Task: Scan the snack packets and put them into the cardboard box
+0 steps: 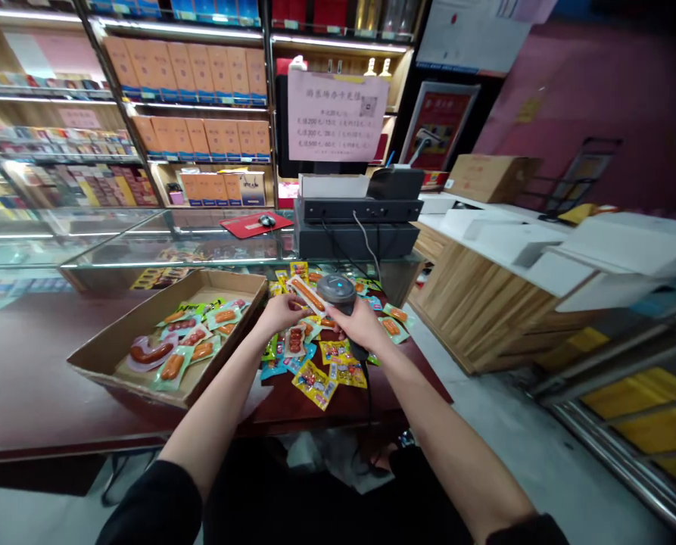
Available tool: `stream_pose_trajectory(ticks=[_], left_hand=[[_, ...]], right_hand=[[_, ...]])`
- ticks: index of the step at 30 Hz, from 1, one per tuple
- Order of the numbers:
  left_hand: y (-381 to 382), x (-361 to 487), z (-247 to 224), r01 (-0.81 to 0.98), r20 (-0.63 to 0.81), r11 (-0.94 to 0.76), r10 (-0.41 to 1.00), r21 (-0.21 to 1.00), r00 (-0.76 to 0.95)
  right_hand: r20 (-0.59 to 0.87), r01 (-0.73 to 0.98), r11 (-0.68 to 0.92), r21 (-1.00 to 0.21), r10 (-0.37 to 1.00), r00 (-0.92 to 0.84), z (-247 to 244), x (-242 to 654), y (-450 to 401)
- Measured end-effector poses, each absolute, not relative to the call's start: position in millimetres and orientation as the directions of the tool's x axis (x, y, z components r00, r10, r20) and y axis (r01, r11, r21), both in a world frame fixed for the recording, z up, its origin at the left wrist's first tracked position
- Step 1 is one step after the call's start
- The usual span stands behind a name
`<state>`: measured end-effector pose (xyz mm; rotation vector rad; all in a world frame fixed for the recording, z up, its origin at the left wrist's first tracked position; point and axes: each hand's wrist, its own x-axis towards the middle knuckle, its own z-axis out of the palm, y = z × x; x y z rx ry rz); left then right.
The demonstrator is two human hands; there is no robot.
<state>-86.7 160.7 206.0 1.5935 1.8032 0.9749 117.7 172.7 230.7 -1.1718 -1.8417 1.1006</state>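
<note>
My left hand [285,312] is closed on the near end of a long packaged sausage [307,294], held slanting above the heap of snacks. My right hand [357,322] is wrapped round a dark barcode scanner [338,289], its rounded head up and its cable hanging over the table edge. The right fingers lie close by the sausage pack; whether they touch it I cannot tell. Below both hands spread several yellow snack packets [316,384], blue packets and a small sausage pack [295,341]. To the left a shallow cardboard box [201,393] holds several packed sausages.
The dark red table [25,363] carries the box and packets. Behind it stand a glass display counter [184,227], a mouse [267,221] on a red mat and a black cash drawer unit [357,238]. A wooden counter [468,280] with white boxes is at the right.
</note>
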Motion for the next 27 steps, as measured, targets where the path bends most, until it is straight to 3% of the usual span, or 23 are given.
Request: stream_pose_trajectory(ticks=[9, 12, 19, 27], left_hand=[[171, -57, 185, 0.955, 0.004, -0.029, 1.000, 0.295, 0.029], [169, -53, 179, 0.974, 0.000, -0.039, 0.999, 0.222, 0.040], [169, -56, 172, 0.940, 0.035, -0.101, 0.995, 0.327, 0.095], [179, -72, 175, 0.725, 0.153, -0.145, 0.987, 0.673, 0.056]], right_hand=[[0.077, 0.384, 0.187, -0.904, 0.956, -0.283, 228, 141, 179], [0.070, 0.403, 0.180, -0.897, 0.959, -0.274, 221, 142, 181], [0.095, 0.408, 0.213, -0.888, 0.952, -0.289, 211, 143, 182], [0.103, 0.443, 0.228, -0.867, 0.952, -0.287, 210, 144, 179]])
